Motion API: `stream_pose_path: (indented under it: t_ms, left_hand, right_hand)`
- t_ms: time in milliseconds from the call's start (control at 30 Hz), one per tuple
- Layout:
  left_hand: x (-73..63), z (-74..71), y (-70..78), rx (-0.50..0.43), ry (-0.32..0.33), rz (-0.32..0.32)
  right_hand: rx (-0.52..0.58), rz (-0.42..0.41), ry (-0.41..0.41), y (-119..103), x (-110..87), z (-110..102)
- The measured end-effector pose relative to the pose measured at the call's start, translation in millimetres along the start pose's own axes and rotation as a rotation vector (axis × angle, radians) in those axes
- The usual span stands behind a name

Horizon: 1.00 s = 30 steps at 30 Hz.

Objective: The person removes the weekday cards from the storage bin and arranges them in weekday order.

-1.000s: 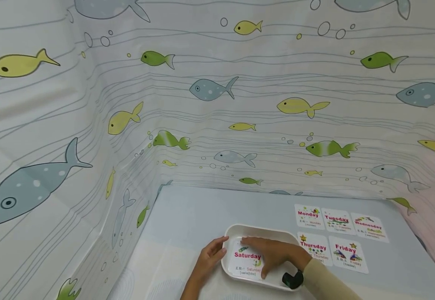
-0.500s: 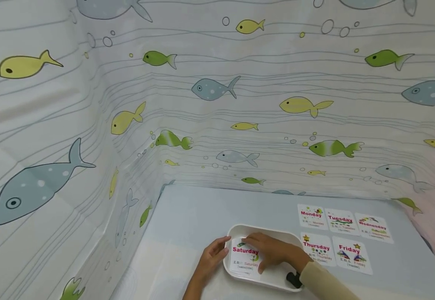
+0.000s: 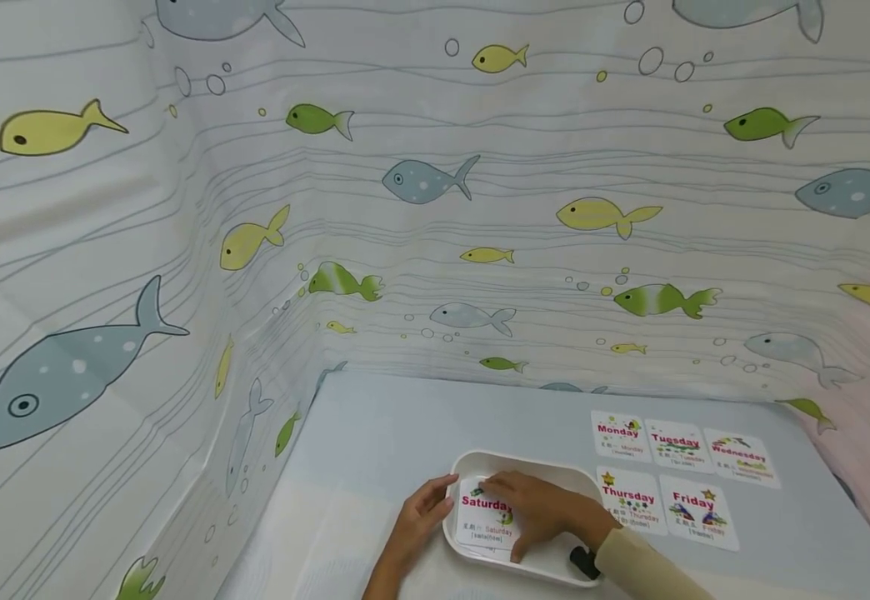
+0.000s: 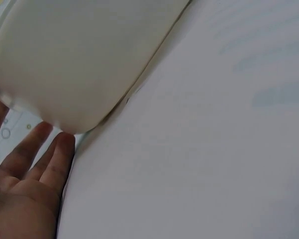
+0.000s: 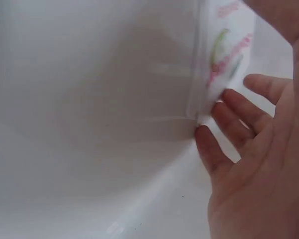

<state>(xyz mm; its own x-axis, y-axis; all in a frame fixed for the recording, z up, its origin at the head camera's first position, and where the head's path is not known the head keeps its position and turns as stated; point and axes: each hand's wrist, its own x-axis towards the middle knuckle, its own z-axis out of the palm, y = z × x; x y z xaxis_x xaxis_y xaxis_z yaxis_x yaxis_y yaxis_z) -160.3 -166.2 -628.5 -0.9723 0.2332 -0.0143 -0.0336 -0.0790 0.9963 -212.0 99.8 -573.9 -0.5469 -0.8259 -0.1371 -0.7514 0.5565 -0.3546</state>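
Observation:
A white square card printed "Saturday" point(image 3: 482, 527) is in the left part of a white tray point(image 3: 555, 567). My right hand point(image 3: 543, 508) reaches over the card and grips it by opposite edges, the fingers at the far edge and the thumb at the near one. In the right wrist view, fingertips meet the card's edge point(image 5: 231, 45) inside the tray. A strip of another card shows under its near edge. My left hand point(image 3: 422, 518) touches the tray's left end; its extended fingertips rest against the outer wall in the left wrist view.
Right of the tray lie day cards in two rows: Monday point(image 3: 620, 450), Tuesday point(image 3: 677, 460) and Wednesday point(image 3: 740, 471) behind, Thursday point(image 3: 630, 510) and Friday point(image 3: 697, 527) in front. A fish-printed curtain point(image 3: 525, 125) rises behind the table point(image 3: 382, 417). A black device point(image 3: 583, 563) sits at my right wrist.
The Saturday card has shifted slightly left within the tray, with my right hand still on it. My left hand stays at the tray's left end.

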Motion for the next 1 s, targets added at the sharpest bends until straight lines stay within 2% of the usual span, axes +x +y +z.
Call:
stream_pose_path:
  t_ms: [100,200,400,533,767,867,1000]
  left_hand:
    - [-0.8,0.4,-0.2,-0.005,-0.004,0.0]
    - [-1.2,0.7,0.0,-0.01,-0.01,0.003]
    - [-1.9,0.0,-0.9,-0.014,-0.017,0.024]
    - [-2.1,0.0,-2.0,-0.003,-0.009,0.036]
    - [-3.9,0.5,-4.1,-0.007,-0.006,0.037]
    - [-3.7,0.1,-3.4,-0.005,-0.005,0.037]
    - [-2.9,-0.7,-1.4,-0.001,-0.004,0.038]
  right_hand:
    - [-0.059,-0.013,0.009,-2,-0.8,1]
    - [-0.069,-0.017,0.004,-4,-1.1,1]
    - [0.013,0.043,-0.062,-6,-0.7,-2]
    - [0.064,0.049,-0.074,-1,-0.3,0]
    - [0.216,-0.053,-0.051,-1,-3.9,-12]
    - [0.254,-0.095,-0.013,0,-7.5,-18]
    - [0.295,-0.109,0.05,5,-11.2,-22]
